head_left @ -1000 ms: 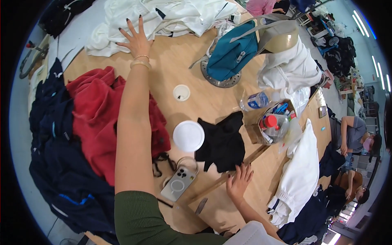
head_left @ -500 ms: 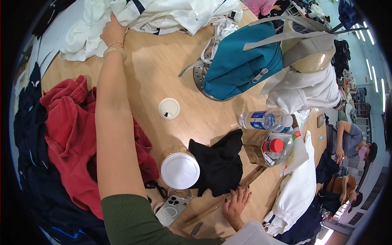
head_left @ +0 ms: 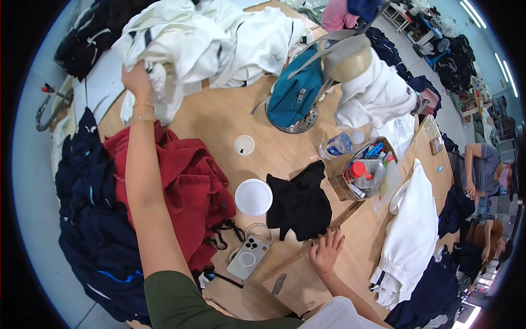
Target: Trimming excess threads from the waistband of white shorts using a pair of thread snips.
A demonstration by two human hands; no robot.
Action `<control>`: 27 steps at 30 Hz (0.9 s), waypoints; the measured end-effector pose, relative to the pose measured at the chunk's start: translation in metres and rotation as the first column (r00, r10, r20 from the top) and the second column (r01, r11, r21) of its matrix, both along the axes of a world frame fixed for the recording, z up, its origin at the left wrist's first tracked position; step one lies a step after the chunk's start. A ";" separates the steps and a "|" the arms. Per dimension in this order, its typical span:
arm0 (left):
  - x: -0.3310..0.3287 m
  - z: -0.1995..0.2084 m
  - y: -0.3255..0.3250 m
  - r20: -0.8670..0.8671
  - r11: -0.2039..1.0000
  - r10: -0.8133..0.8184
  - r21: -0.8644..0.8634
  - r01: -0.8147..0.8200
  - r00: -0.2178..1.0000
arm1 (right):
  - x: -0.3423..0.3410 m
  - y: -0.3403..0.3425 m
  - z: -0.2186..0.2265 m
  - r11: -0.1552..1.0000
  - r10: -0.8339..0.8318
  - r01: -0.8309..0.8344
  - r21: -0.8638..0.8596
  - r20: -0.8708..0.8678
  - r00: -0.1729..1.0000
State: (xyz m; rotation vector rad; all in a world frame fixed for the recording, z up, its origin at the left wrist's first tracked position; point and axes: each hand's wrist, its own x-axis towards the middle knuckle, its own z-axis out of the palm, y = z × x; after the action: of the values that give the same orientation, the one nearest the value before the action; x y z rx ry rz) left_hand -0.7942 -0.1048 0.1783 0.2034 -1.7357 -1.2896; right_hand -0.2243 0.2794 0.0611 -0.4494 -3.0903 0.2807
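At the far left of the table, my left hand (head_left: 138,82) is closed on a white garment (head_left: 170,33) with dark trim, and a fold of it hangs beside the wrist. My left arm stretches over a heap of red clothing (head_left: 183,175). Near the front edge, my right hand (head_left: 327,251) lies flat on the wood, fingers spread and nothing in it. Just beyond its fingertips is a small black cloth piece (head_left: 301,203). A white-lidded jar (head_left: 253,197) stands left of that cloth, and a phone (head_left: 249,257) lies nearer to me.
A teal bag (head_left: 296,88) leans by a metal-based stand at the back. Right of centre are a water bottle (head_left: 337,145) and a box of small items (head_left: 342,189). Dark blue clothes (head_left: 98,236) pile up at left; a white garment (head_left: 408,241) lies right. Two people work farther right.
My left hand has taken hold of the white garment and drawn part of it up toward the left. The view has shifted. My right hand stays on the table.
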 end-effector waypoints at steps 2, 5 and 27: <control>0.019 0.041 -0.013 -0.064 0.992 -0.039 0.115 0.046 0.997 | 0.001 -0.002 0.004 1.000 0.005 -0.005 -0.002 -0.023 1.000; 0.057 0.117 -0.022 -0.297 0.873 -0.200 0.379 0.308 0.934 | 0.001 -0.003 0.007 1.000 0.010 -0.010 0.000 -0.080 0.997; 0.496 0.366 0.320 -0.390 -0.085 -0.912 0.478 0.874 0.124 | 0.062 0.110 0.292 0.466 -0.400 -0.425 -0.776 -0.613 0.682</control>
State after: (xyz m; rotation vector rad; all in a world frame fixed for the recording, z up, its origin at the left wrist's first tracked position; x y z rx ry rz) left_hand -0.2981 0.2152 0.5446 -0.8103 -1.2439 -2.9497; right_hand -0.1627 0.3898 0.3535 -0.1737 -1.8399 1.6668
